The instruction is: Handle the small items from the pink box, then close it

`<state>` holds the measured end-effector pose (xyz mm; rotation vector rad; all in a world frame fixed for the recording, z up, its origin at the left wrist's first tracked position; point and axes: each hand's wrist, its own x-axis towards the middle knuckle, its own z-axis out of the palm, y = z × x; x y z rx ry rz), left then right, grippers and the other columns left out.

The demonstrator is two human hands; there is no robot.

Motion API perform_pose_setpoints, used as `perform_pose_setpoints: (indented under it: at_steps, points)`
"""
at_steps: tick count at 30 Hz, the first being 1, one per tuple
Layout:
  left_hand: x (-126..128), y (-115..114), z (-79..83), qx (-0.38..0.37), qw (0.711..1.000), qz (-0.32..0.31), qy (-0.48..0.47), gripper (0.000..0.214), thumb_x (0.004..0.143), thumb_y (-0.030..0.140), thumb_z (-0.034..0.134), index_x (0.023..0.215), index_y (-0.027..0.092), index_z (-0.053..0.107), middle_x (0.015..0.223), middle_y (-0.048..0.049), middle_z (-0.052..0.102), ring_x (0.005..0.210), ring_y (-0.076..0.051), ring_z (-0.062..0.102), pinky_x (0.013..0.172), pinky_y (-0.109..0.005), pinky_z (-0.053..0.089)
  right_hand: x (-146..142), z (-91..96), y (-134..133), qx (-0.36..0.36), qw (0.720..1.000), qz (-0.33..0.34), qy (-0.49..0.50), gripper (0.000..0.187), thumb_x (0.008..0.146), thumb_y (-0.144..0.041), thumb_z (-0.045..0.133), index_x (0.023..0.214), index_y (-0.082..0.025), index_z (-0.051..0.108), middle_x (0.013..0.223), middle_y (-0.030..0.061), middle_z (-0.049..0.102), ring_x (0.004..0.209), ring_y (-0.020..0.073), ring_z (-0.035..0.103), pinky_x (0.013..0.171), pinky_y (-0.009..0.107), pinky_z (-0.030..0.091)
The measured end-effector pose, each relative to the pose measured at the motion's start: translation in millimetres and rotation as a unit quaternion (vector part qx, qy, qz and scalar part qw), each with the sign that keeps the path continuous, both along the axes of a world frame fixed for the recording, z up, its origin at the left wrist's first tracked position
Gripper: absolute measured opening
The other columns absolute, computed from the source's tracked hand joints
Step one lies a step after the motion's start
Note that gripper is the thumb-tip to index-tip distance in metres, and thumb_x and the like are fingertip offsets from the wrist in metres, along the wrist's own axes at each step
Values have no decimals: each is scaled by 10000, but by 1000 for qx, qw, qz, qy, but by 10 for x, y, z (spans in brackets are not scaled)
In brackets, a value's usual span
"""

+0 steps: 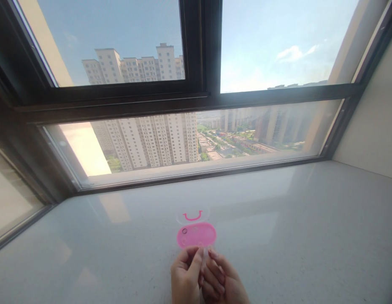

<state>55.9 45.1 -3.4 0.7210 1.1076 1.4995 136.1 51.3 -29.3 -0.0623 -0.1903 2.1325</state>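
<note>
A pink oval plastic piece (196, 234) with a small ring near its left end lies on the pale stone windowsill (278, 219). Just behind it sits a clear round lid with a pink U-shaped handle (193, 216). My left hand (185, 276) and my right hand (225, 280) meet at the bottom edge, right in front of the pink oval. Their fingers are closed together in a pinch round a small clear thing (205, 254) that I cannot make out.
A dark-framed window (202, 97) runs along the back of the sill, with tall apartment blocks outside. A wall (373, 122) closes the right side. Another window pane (9, 198) angles in at the left.
</note>
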Motion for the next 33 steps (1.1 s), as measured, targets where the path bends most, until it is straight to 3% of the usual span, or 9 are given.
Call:
perform_pose_setpoints:
  at_steps: [6,15,19,25,33]
  points:
    - [-17,7,-38,-5,1000,-15,2,388,578,459,833,656,111,679,382,74,485,337,-36,343,361,-150,263,-8,19,-12,-40,999,-17,-7,674,634,-301,827,431,-200,192,305,-139,237,268,-9,114,281,117,169]
    - [-16,11,-53,-9,1000,-15,3,407,559,458,842,684,96,704,414,58,525,352,-40,366,360,-148,287,2,46,2,-5,1000,-16,-8,701,676,-328,794,419,-190,156,325,-148,156,270,-8,90,287,116,156]
    - [-21,19,-67,-16,1000,-18,-8,406,556,459,839,690,97,712,405,61,508,347,-43,358,357,-151,271,4,14,3,-18,999,-26,-12,623,657,-314,807,408,-182,251,341,-154,149,279,-3,72,287,123,154]
    - [-13,16,-49,-21,999,-26,-29,386,563,449,834,678,107,697,428,61,501,359,-48,368,366,-158,277,3,-10,11,-66,997,-41,7,320,621,-230,826,555,-169,519,342,-174,165,294,14,68,283,130,130]
    - [-6,11,-23,-10,1000,-17,-18,365,596,447,810,658,117,668,415,76,475,354,-39,337,363,-153,261,-5,6,19,-44,999,-20,20,497,625,-256,825,449,-173,368,339,-164,202,278,-6,79,281,124,136]
